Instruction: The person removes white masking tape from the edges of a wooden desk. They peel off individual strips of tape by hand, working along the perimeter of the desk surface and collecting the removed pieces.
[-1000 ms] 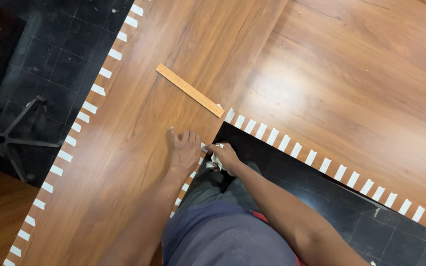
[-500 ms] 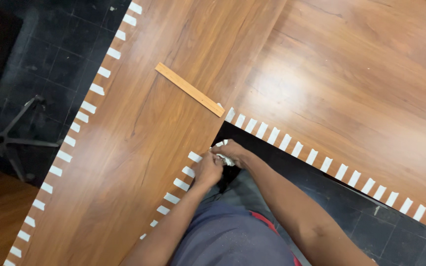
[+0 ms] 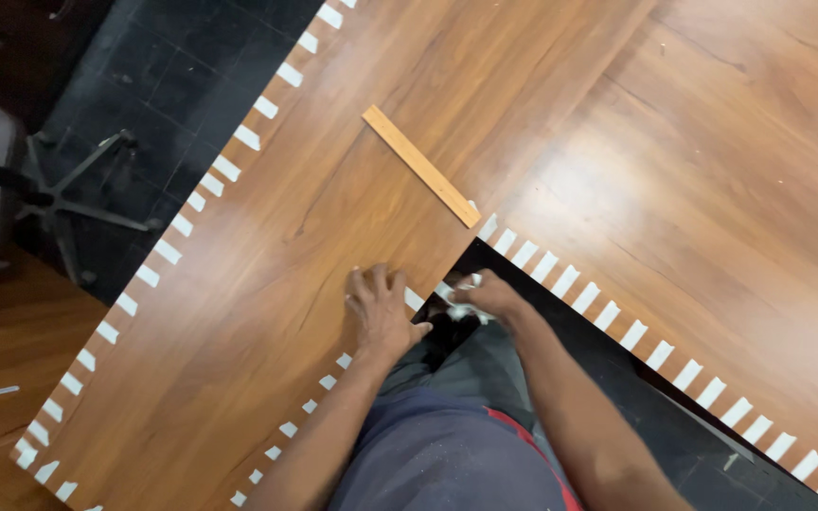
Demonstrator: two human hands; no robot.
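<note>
- Left hand (image 3: pixel 381 308): lower centre of the frame, laid palm down on the wooden panel (image 3: pixel 267 274), fingers spread and flat, gripping nothing. It sits right at the panel's near edge, beside the inner corner.
- Right hand (image 3: pixel 492 295): just right of the left hand, over the dark gap at the inner corner. Its fingers are pinched on a small white piece of tape (image 3: pixel 459 301), partly crumpled; the exact shape is too small to tell.
- The two hands are close together but not touching.
- Wooden panel: long brown board running from lower left to upper centre, lying on the desk (image 3: pixel 712 189). White tape strips (image 3: pixel 196 199) stand in a row along its far edge, with a second row along its near edge.
- Desk: wide brown surface filling the right and upper right of the frame; another row of white tape strips lines its near edge, running down to the lower right.
- Wooden strip (image 3: pixel 420 165): thin, pale, lying slantwise at upper centre where panel and desk meet, above both hands.
- Chair base (image 3: pixel 78 203): dark metal legs on black floor tiles, left of frame.
- Person's grey garment with a red trim, bottom centre.
</note>
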